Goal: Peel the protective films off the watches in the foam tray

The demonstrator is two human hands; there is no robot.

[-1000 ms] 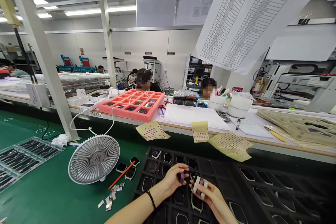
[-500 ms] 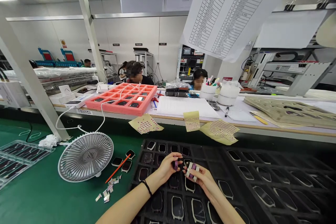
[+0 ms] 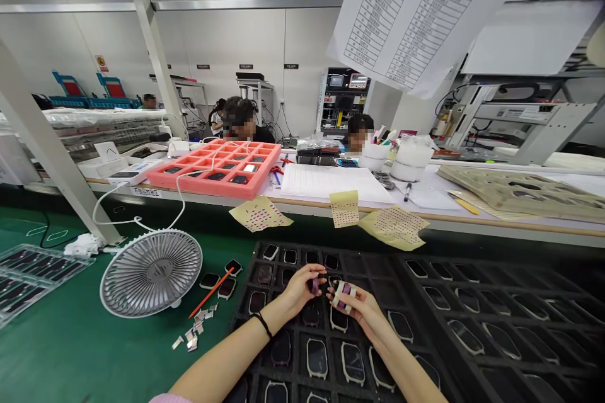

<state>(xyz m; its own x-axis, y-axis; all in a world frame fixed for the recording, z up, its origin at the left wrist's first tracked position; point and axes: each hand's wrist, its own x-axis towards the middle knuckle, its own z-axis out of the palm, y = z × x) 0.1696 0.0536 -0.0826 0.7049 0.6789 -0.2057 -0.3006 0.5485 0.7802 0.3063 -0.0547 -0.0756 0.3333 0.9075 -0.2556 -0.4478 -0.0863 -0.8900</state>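
My left hand, with a black band on the wrist, is closed on a small purple piece whose kind I cannot make out. Opposite it, my right hand grips a stack of white and purple pieces, possibly watch cases, between thumb and fingers. A narrow gap separates the two hands. Beneath them lies a black foam tray whose pockets hold several watch bodies with dark screens, such as one watch in a pale frame. My hands and forearms hide some of the pockets.
On the green mat at left are a grey fan, an orange stick, loose watches and small silvery tabs. A second black tray adjoins at right. Behind, a shelf carries a pink foam tray. People sit beyond.
The camera view has tilted and shifted slightly, so the background sits higher. Both hands keep their holds and stay close together, with little other movement.
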